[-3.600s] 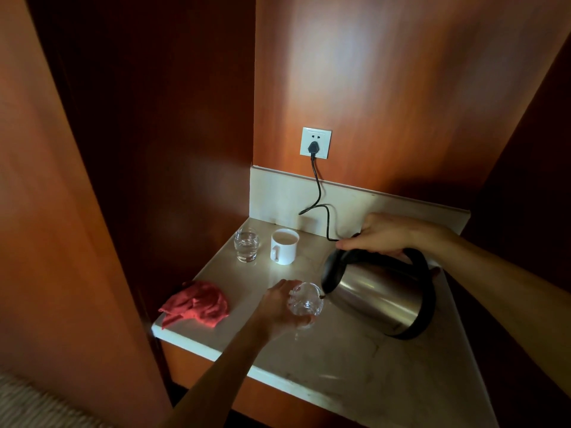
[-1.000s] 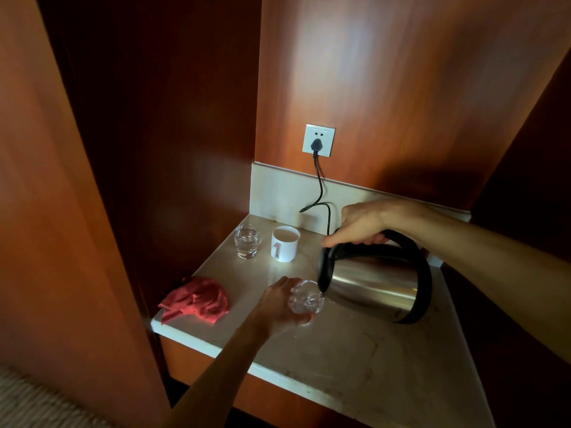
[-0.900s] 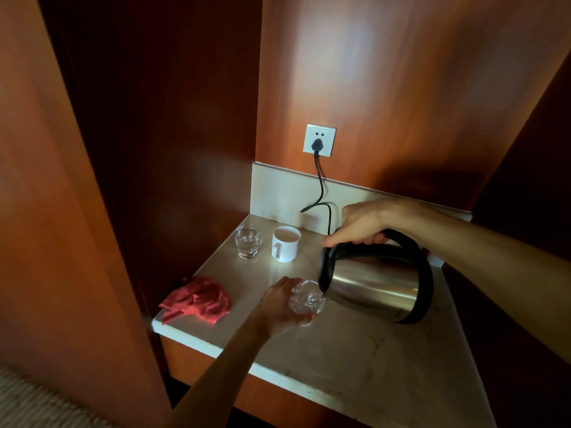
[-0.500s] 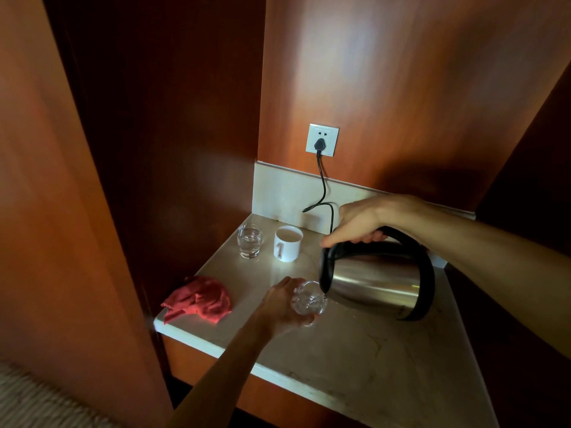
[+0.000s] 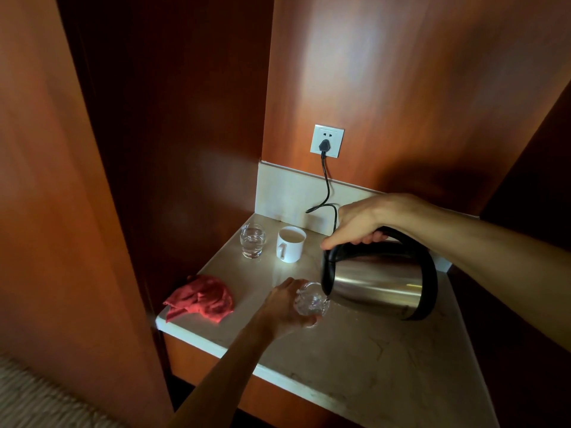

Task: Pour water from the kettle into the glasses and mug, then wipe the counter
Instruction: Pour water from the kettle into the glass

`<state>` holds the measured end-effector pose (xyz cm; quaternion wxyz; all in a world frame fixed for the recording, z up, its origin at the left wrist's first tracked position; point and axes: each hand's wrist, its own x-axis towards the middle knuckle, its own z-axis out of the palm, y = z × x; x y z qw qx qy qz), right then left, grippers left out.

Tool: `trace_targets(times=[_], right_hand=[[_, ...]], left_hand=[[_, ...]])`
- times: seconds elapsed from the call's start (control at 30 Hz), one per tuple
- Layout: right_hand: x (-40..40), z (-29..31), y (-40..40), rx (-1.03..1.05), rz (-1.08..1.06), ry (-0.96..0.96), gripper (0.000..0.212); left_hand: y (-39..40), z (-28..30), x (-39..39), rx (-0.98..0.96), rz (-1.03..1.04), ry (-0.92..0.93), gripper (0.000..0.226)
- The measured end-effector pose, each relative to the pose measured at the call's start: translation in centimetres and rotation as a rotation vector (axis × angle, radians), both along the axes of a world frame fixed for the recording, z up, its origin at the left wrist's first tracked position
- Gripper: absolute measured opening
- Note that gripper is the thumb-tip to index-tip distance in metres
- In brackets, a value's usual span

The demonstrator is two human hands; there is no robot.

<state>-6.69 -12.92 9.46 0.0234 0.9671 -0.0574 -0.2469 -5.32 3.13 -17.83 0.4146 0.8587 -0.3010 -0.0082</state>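
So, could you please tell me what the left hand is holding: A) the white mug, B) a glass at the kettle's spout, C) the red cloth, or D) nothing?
B: the left hand grips the glass right under the tilted kettle.

Near glass (image 5: pixel 312 304) half hidden behind left hand (image 5: pixel 282 310); water level unreadable; counter (image 5: pixel 370 366) cropped right.

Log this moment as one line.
step: pouring | right hand: holds tilted kettle | left hand: holds glass | cloth: untouched
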Motion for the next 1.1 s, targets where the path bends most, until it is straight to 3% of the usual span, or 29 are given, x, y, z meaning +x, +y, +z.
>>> trace_targets(times=[1.1], right_hand=[[-0.14,0.22,0.33,0.003,0.002,0.008,0.052]], left_hand=[[0.15,0.48,-0.49,-0.006,0.008,0.012,0.094]])
